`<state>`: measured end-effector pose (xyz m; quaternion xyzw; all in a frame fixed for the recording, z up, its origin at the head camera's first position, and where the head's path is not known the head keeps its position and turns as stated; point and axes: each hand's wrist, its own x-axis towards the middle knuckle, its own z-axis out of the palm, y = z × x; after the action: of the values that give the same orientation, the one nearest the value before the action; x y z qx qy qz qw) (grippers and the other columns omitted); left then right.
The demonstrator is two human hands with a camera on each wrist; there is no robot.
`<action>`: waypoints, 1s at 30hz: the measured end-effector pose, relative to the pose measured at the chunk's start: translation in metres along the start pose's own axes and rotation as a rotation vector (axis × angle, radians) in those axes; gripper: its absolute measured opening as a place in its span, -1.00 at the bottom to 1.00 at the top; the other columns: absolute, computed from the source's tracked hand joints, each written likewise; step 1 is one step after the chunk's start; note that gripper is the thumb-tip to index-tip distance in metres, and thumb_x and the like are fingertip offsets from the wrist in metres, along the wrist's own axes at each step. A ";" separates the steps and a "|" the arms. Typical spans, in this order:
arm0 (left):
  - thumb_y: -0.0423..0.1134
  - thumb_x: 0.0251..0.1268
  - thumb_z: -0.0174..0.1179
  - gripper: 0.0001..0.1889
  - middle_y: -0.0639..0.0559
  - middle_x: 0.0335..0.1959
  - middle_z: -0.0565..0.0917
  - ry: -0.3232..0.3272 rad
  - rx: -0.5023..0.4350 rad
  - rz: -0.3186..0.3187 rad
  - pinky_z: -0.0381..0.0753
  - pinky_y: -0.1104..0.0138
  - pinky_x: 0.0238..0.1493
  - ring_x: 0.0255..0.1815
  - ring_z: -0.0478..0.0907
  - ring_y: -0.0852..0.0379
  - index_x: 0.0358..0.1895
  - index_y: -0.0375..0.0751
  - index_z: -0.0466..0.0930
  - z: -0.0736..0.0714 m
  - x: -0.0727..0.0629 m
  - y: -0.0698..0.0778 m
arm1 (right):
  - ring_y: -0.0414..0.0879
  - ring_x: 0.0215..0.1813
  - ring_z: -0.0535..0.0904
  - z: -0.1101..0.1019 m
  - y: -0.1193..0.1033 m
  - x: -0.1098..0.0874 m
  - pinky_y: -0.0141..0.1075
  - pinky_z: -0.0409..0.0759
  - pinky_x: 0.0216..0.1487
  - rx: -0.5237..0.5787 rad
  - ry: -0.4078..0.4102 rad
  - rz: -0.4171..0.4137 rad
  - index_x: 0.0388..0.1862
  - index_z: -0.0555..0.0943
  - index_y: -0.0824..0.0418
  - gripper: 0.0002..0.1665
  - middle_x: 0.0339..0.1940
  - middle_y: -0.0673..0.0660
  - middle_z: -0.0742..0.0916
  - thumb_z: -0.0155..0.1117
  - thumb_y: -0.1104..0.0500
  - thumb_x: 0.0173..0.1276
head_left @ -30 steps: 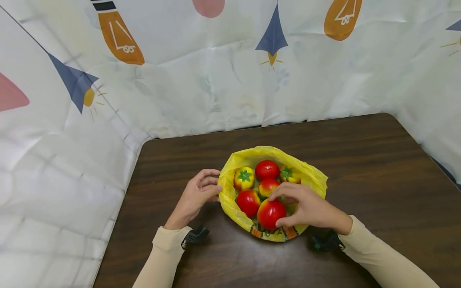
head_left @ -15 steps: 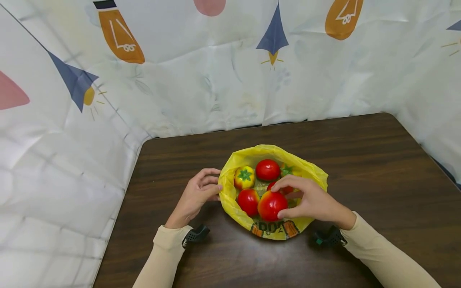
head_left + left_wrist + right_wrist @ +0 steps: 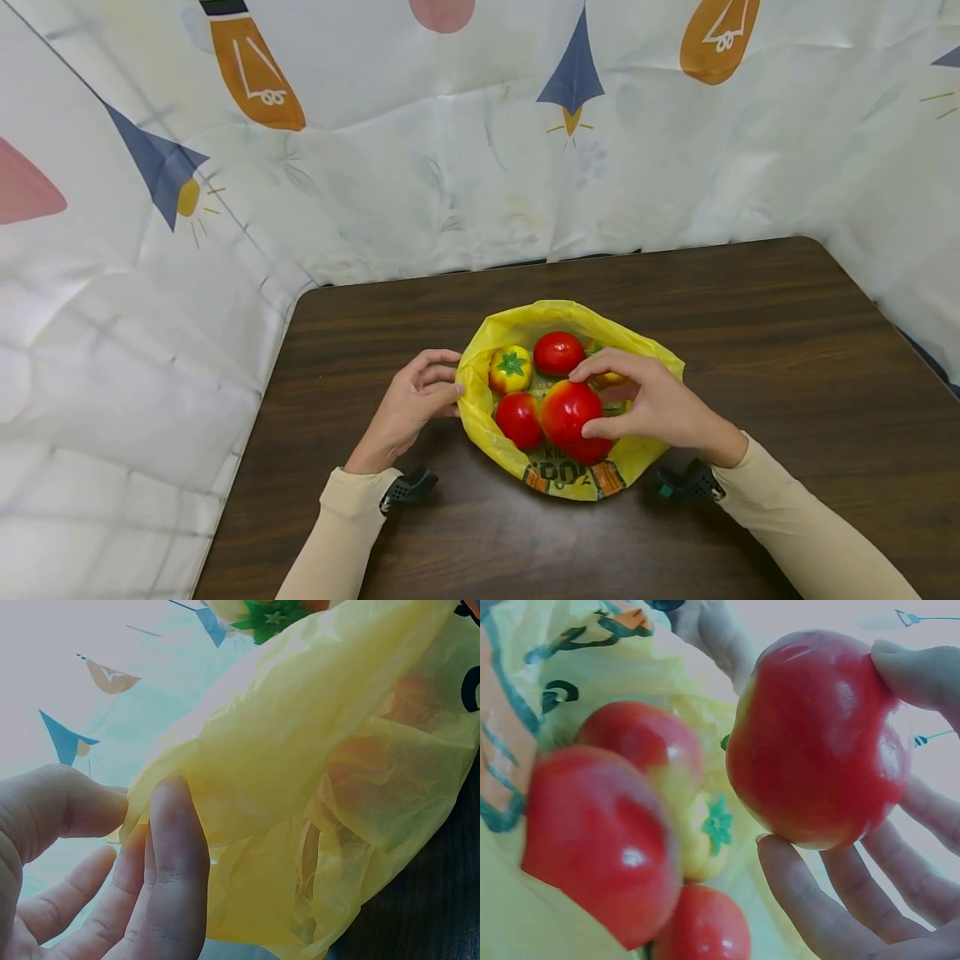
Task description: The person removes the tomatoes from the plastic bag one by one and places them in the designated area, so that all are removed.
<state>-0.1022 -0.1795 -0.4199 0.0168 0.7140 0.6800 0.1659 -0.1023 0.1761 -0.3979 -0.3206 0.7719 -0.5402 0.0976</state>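
Observation:
In the head view a yellow plastic bag [image 3: 555,315] stands on the table with its mouth wide. My left hand [image 3: 408,400] pinches the bag's left rim between thumb and fingers, as the left wrist view also shows. My right hand [image 3: 663,404] holds a glossy red tomato [image 3: 567,411] over the bag, thumb on one side and fingertips on the other. Inside lie more tomatoes: a yellowish one [image 3: 511,369] with green leaves, a red one [image 3: 558,353] at the back, a red one [image 3: 517,421] at the left and one [image 3: 591,451] partly under the held tomato. Another is mostly hidden behind my right hand.
A dark brown wooden table [image 3: 375,333] carries the bag. White cloth [image 3: 420,167] printed with rockets and bulbs hangs along the back and sides. Black devices [image 3: 408,487] are strapped at both wrists.
My right hand has lifted the held tomato up and slightly away from the bag's near side. A tomato behind it has shifted toward the near side. The left hand stays at the rim.

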 end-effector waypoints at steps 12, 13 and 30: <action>-0.27 0.38 0.36 -0.46 -0.19 0.11 0.66 -0.006 -0.002 0.002 0.83 0.23 -0.07 -0.13 0.77 0.10 0.36 -0.13 0.40 0.001 0.000 0.000 | -0.16 0.13 0.63 -0.020 -0.012 0.003 -0.23 0.81 0.01 0.013 0.063 0.006 0.15 0.61 0.15 -0.41 0.14 -0.01 0.68 0.60 0.34 0.14; -0.27 0.38 0.36 -0.46 -0.19 0.11 0.66 -0.008 -0.001 0.003 0.83 0.23 -0.07 -0.13 0.77 0.10 0.36 -0.13 0.39 0.001 0.000 0.000 | -0.16 0.13 0.63 -0.021 -0.013 0.003 -0.23 0.81 0.01 0.013 0.067 0.003 0.16 0.60 0.18 -0.41 0.13 -0.04 0.68 0.60 0.35 0.14; -0.28 0.39 0.33 -0.46 -0.20 0.13 0.66 -0.010 -0.005 0.009 0.82 0.25 -0.08 -0.14 0.76 0.12 0.37 -0.15 0.38 0.002 -0.002 0.000 | -0.27 0.11 0.66 -0.047 -0.021 0.001 -0.46 0.73 0.08 -0.065 0.205 -0.065 0.18 0.60 0.27 -0.35 0.13 -0.12 0.69 0.57 0.49 0.08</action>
<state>-0.0997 -0.1781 -0.4192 0.0230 0.7114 0.6824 0.1664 -0.1179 0.2070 -0.3601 -0.2913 0.7843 -0.5476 -0.0101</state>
